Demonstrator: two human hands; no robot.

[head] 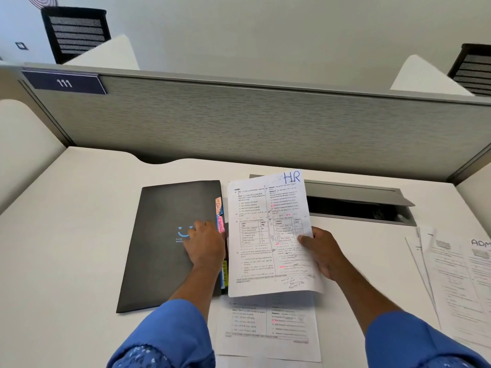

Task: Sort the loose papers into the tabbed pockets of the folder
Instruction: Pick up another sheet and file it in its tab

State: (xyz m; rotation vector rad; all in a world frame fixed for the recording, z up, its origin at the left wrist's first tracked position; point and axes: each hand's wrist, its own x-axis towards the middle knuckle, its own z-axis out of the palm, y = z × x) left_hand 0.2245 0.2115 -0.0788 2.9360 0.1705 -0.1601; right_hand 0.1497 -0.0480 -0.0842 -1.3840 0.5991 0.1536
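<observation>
Because the printed sheet marked HR (268,235) is thin, light and limp, it is best pinched at its edge, as the right hand (321,253) holds it at centre frame, just right of the dark folder (164,240) on the bench (79,208). The left hand (204,245) rests flat on the cover beside the coloured tabs (220,216).

The white desk (93,208) carries a dark folder (164,256) under the left hand (204,248), a printed sheet (265,328) lying nearer than both hands, and fanned papers (457,277) beyond the right hand (322,254).
</observation>
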